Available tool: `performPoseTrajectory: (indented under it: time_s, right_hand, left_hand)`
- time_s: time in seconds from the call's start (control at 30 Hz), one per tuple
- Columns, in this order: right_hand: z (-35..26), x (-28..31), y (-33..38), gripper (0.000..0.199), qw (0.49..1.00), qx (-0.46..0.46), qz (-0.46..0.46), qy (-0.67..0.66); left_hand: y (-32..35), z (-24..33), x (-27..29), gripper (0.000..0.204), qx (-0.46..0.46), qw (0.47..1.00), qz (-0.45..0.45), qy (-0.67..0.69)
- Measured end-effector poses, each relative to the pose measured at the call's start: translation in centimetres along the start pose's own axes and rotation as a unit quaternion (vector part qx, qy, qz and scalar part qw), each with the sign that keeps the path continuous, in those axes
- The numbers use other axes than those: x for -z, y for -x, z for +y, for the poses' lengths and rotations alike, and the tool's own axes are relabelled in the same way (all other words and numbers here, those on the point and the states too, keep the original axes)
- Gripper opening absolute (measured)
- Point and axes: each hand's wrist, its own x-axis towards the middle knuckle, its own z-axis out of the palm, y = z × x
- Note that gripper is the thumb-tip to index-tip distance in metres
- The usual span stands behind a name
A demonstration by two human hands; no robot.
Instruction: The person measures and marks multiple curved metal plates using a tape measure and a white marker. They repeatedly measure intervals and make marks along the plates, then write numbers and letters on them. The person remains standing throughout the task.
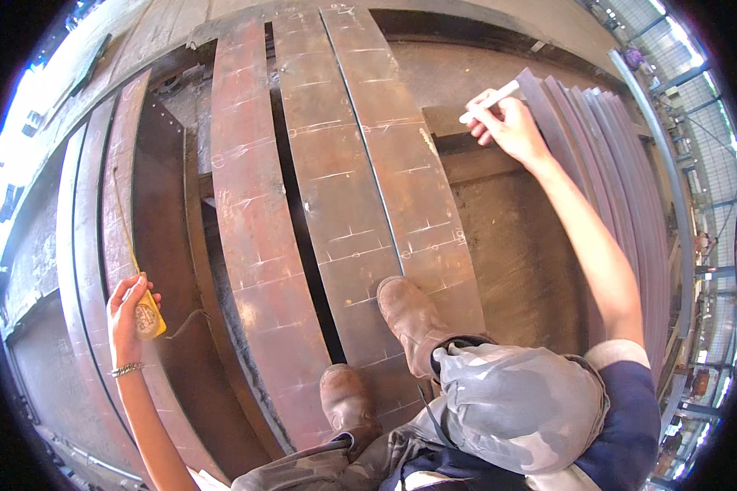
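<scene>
My left hand (126,309) is closed around a yellow tape measure (149,319) at the left. Its thin blade (125,217) is drawn out and runs forward over a narrow rust-brown steel plate (121,151). At the upper right my right hand (512,129) pinches a white pen-shaped marker (493,101), raised above the plates with its tip pointing left. Between my hands lie long flat steel plates (250,196) with white cross-marks, lines and small circles drawn on them. Another marked plate (336,192) lies beside them, split lengthwise by a narrow gap.
My brown boots (405,315) stand on the marked plates. Dark gaps separate the strips. A row of upright steel sheets (606,155) stands at the right, beside a long grey pipe (659,155). A dark steel beam (160,188) lies at the left.
</scene>
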Motion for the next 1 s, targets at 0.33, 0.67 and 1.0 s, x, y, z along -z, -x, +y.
performPoseTrajectory:
  time_s: [0.33,0.67,1.0]
  right_hand:
    - [7.8,-10.5,-5.4,0.02,0.954,-0.027,-0.012,-0.299]
    - [13.2,-9.0,-8.5,0.018,0.875,-0.065,0.178,-0.446]
    - [15.1,-6.1,-5.3,0.014,0.842,-0.048,0.277,-0.46]
  left_hand:
    - [3.8,10.3,-3.8,0.017,-0.145,0.903,0.011,-0.403]
    - [0.4,16.5,-12.9,0.016,-0.106,0.866,-0.071,-0.483]
    - [-7.0,11.8,-27.0,0.019,-0.273,0.777,-0.22,-0.523]
